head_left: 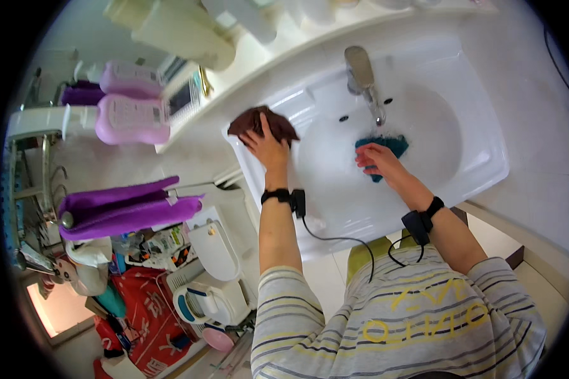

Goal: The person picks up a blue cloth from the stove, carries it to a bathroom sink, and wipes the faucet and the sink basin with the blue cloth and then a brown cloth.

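A crumpled dark brown cloth (250, 120) sits on the left corner of the white sink's rim. My left hand (269, 146) rests on it with the fingers spread over the fabric. In the basin, below the tap (362, 72), lies a wet teal cloth (395, 146) with small drops or bubbles about it. My right hand (380, 163) is over its near left part, the fingers loosely bent and apart; whether they touch it I cannot tell. Each wrist wears a black band with a small box and a cable.
The white sink (487, 158) has a raised rim. Behind it runs a shelf (259, 60) with a lilac pump bottle (133, 120) at its left end. A purple towel (126, 208) hangs at left, near a toilet (215, 252). A red bag (146, 322) stands below.
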`<act>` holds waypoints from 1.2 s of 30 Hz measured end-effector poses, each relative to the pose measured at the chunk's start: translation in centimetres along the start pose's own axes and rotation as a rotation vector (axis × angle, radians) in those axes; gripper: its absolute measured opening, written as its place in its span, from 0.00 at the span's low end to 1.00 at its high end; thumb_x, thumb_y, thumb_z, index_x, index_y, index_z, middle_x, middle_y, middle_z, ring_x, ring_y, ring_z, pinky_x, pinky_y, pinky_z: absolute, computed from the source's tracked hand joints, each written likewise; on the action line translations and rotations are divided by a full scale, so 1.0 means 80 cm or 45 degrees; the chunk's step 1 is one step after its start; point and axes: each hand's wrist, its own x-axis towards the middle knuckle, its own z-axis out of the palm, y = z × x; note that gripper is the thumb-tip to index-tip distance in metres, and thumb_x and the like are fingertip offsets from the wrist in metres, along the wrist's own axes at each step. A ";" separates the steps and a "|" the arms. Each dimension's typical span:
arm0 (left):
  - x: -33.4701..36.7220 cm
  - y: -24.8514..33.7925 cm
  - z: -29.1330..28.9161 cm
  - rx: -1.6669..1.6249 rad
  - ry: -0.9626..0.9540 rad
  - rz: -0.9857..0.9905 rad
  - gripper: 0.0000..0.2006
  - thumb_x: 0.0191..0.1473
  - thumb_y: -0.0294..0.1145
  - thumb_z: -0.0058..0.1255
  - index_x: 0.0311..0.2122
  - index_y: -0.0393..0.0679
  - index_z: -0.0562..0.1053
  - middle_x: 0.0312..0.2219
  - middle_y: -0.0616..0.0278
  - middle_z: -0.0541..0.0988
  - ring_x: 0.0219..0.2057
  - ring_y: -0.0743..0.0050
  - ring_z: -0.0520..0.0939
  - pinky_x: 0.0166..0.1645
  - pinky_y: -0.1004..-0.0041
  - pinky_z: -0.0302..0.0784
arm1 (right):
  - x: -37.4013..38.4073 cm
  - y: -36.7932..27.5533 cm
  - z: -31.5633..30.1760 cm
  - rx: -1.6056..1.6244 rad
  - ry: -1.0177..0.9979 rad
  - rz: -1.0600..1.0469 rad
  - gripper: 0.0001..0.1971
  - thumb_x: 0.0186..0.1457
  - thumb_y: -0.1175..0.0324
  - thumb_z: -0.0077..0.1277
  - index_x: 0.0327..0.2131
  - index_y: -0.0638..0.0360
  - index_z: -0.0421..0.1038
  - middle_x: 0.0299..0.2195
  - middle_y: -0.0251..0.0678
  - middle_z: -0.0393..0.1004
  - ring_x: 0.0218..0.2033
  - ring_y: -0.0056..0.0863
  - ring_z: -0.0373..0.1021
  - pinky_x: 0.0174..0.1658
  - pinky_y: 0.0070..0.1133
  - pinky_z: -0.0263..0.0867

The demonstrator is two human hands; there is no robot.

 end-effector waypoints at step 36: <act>-0.232 0.004 -0.034 -0.064 -0.352 0.522 0.19 0.30 0.36 0.60 0.34 0.42 0.74 0.50 0.55 0.67 0.57 0.55 0.58 0.58 0.52 0.51 | -0.025 0.090 0.014 -1.105 -0.429 -0.588 0.13 0.52 0.63 0.46 0.38 0.60 0.70 0.33 0.42 0.73 0.36 0.35 0.70 0.40 0.25 0.64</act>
